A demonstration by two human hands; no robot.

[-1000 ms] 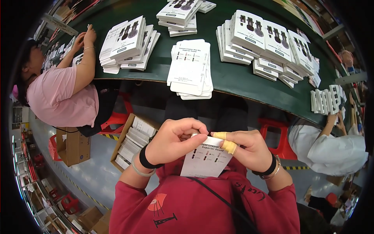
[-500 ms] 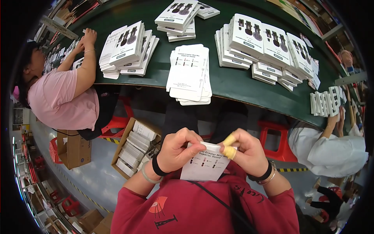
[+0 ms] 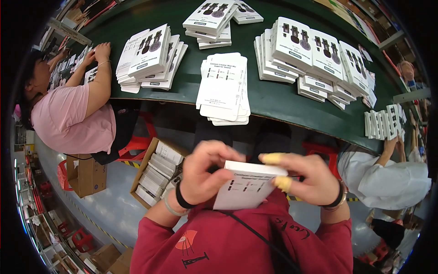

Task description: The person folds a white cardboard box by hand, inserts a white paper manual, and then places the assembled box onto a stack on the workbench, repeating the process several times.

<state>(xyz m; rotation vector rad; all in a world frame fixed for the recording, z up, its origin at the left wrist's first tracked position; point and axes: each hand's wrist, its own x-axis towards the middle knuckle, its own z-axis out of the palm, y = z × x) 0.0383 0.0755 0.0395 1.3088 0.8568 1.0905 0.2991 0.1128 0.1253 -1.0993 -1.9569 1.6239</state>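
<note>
Up in front of the red shirt comes the white box, standing slightly tilted! The left hand pinches its left edge, thumb on the printed front. The right hand is a blur, thumb and finger spread about the upper right corner; whether they press, I cannot tell. Beyond, flat cartons lie stacked on the green table.
</note>
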